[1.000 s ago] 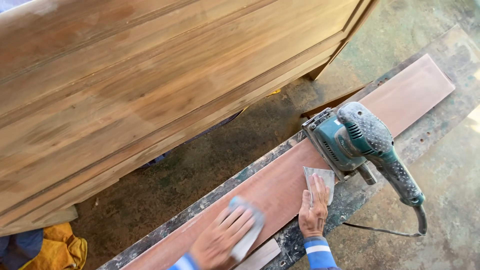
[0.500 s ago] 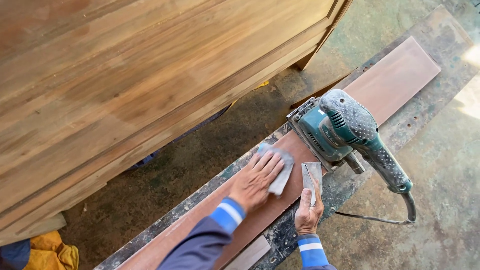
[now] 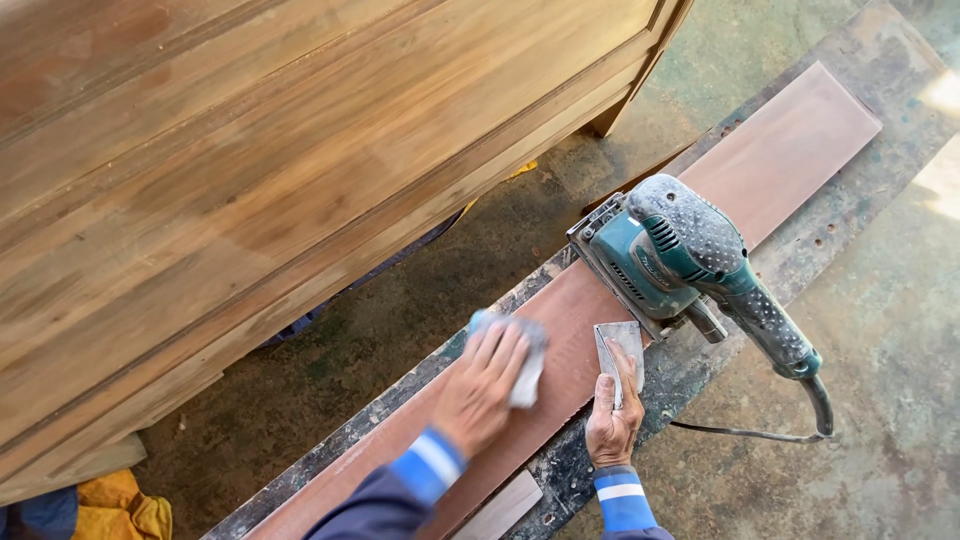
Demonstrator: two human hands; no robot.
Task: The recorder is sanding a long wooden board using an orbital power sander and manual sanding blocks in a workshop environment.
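A big wooden cabinet, laid on its side, fills the frame from 9 to 12 o'clock, its panelled face golden brown. Below it the dusty concrete floor spreads toward 3 and 5 o'clock. A long reddish-brown board runs from 7 o'clock up to 2 o'clock, lying on a darker, paint-spattered plank that shows along both of its edges. Near the centre, at about 3 o'clock, a teal and grey electric sander sits on the board, its handle pointing to 4 o'clock and its dark cord curling across the floor. The left hand, in a blue sleeve, lies flat on the board at 6 o'clock, fingers together and slightly spread at the tips, pressing a pale cloth pad onto the wood. The right hand, just beside it at 5 o'clock, pinches 1 small grey sheet of sandpaper between thumb and fingers at the board's edge. A yellow rag lies at 8 o'clock.
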